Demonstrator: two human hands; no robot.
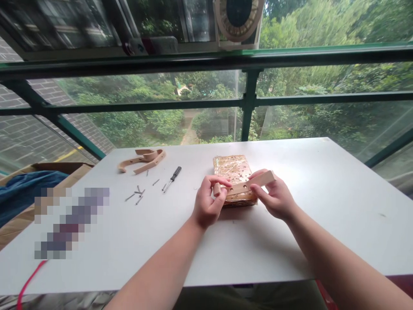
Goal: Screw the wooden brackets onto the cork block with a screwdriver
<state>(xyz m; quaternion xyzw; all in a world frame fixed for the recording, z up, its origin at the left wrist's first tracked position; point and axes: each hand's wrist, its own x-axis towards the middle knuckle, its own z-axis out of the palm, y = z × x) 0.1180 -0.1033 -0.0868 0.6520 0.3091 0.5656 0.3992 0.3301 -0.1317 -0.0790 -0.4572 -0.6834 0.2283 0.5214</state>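
A wooden hook (239,188) with two screw holes is held up between my two hands. My left hand (209,202) closes its thumb and fingers round the short curved end. At the straight end, my right hand (274,198) grips it between thumb and fingers. Beneath the wooden piece lies a block (230,165) with many small holes in its top, wrapped in shiny clear film. A screwdriver (172,178) with a black handle rests on the table left of my hands. Several loose screws (138,191) are scattered farther left.
More wooden hooks (143,161) lie near the back left of the white table (322,206). A blurred-out item (71,226) with a red cord (29,280) is at the left. A cardboard box (58,167) with blue cloth stands beyond the left edge. Railings (200,105) and windows rise behind.
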